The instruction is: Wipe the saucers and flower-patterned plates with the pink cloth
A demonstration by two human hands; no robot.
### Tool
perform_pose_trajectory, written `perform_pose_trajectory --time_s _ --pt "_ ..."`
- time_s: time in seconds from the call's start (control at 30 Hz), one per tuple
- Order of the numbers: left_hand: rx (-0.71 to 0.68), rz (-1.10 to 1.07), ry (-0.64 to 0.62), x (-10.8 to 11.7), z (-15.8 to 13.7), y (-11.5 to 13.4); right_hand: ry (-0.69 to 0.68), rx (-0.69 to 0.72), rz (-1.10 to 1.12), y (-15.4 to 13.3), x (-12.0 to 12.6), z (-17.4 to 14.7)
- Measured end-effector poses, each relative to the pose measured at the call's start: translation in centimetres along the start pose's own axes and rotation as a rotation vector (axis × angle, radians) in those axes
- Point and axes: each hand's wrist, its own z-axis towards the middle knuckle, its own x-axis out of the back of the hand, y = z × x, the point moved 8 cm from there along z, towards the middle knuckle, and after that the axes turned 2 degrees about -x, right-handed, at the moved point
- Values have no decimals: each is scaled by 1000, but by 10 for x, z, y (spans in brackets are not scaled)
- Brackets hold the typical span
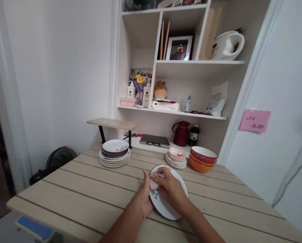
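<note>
A white plate (169, 206) with a dark rim and a small leaf-like pattern is tilted up over the table. My left hand (145, 194) grips its left edge, thumb up along the rim and the other fingers hidden behind it. Bunched in my right hand (169, 187) is a pale pinkish cloth (154, 182), pressed on the plate's upper left face. The fingers of that hand are closed around the cloth.
Stacked plates (115, 158) stand at the back left beside a small raised shelf (111, 124). Small dishes (176, 158) and nested red and orange bowls (201, 165) sit at the back right. Behind are a red jug (182, 134), a dark bottle (193, 136) and a laptop (156, 139).
</note>
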Motion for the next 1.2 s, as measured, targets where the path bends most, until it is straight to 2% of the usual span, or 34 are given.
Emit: perform_pose_trajectory --time_s 0.33,0.4,0.47,0.57,0.67,0.77,0.87,1.03,1.2 --pt "27 70 -34 -5 -4 -1 -262 152 324 -25 10 -12" --pt "13 70 -32 -3 -3 1 -281 159 350 -26 8 -13" --pt "-5 77 -14 0 -1 4 -246 127 315 -17 6 -11" --pt "-30 59 20 3 -1 9 -109 34 164 9 7 -6" --pt "-42 -11 12 2 -1 13 16 -73 25 36 14 -5" --pt "-88 -84 -7 0 -1 21 68 -132 -46 48 23 -7" --pt "-148 -122 -3 5 0 30 7 -93 -57 40 21 -9" --pt "-181 -135 65 18 1 33 -152 1 -40 15 -1 -10" --pt "-135 -107 55 15 3 20 -46 -49 -150 11 -5 -5"
